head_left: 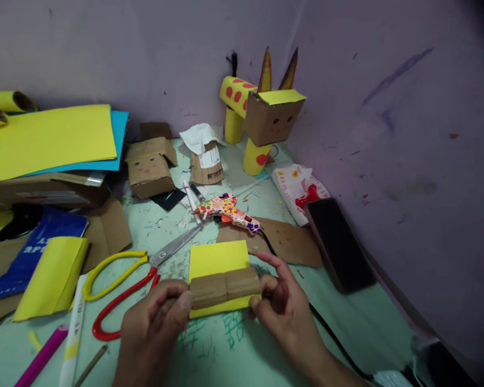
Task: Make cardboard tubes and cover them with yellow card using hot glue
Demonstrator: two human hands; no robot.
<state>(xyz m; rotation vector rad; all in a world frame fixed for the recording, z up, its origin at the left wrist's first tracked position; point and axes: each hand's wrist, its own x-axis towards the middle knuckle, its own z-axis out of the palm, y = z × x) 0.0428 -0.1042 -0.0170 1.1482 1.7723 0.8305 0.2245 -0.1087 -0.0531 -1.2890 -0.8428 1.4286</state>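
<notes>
Between both hands is a piece of yellow paper (220,257) with a folded brown cardboard strip (226,286) lying across its lower half. My left hand (157,322) is closed, thumb and bent fingers pinching the left end of the strip and paper. On the other side, my right hand (284,309) grips the right end between thumb and curled fingers, its index finger stretched out along the paper's upper right corner. Just left of the paper lie scissors (157,258) with yellow and red handles, blades open. Beyond it rests a flower-patterned glue gun (229,209).
A cardboard-and-paper giraffe (272,118) stands at the back against the wall. A phone (339,244) and a tissue pack (296,188) are on the right. Yellow and blue sheets (56,137) are stacked at left, above cardboard scraps. The glue gun's black cord (334,338) runs past my right hand.
</notes>
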